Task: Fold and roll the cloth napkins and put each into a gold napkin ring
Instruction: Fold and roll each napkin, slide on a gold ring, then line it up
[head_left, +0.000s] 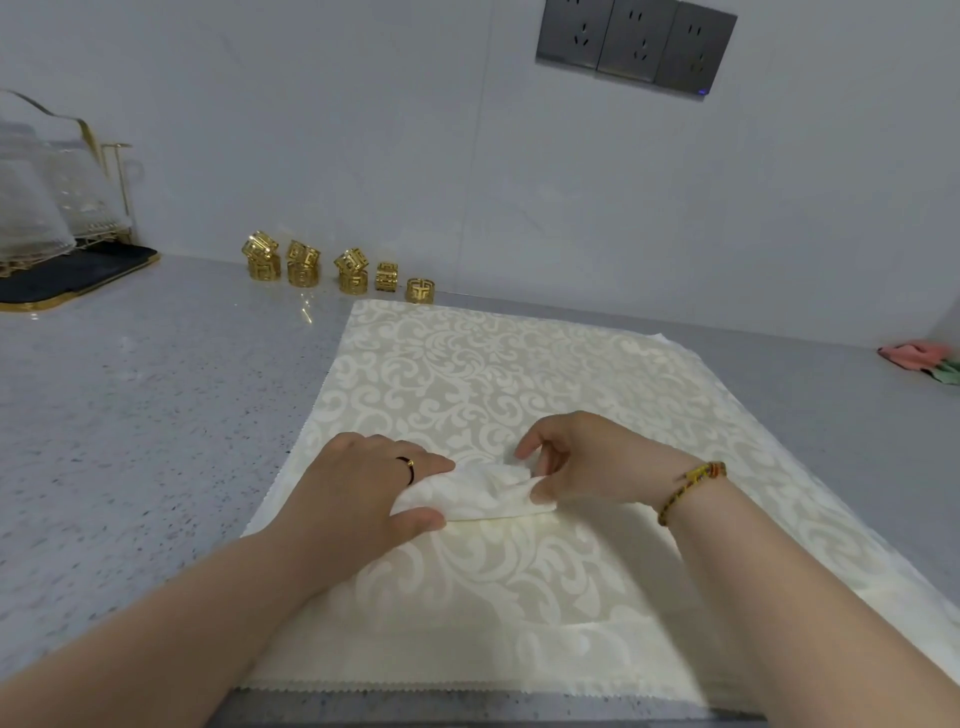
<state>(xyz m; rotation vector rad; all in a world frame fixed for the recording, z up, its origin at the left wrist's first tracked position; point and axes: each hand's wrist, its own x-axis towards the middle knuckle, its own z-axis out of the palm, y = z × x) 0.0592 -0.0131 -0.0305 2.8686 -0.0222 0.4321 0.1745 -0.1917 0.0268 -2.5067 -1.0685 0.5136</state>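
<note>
- Spread flat across the centre of the frame on the grey speckled table (130, 405): a cream damask napkin (493, 374), apparently the top of a stack, since more pinked edges show along the lower border; probably laid out wide to give a smooth bed for rolling.
- Lying across the middle of that cloth, between both hands: a small rolled napkin (483, 493), plain side out, seemingly part-way through rolling.
- Left hand (358, 488), ring on one finger: curled loosely over the roll's left end, thumb below and fingers above, gripping it lightly; likely there to stop the roll springing open.
- Right hand (587, 462), beaded bracelet at the wrist: half closed, thumb and fingertips pinching the roll's right end, the other fingers arched clear of the cloth.
- Lined up at the wall in the upper left of centre, well apart from the hands: gold napkin rings (306, 265), several stacked in twos, none yet carrying a napkin; kept within reach but clear of the working cloth.
</note>
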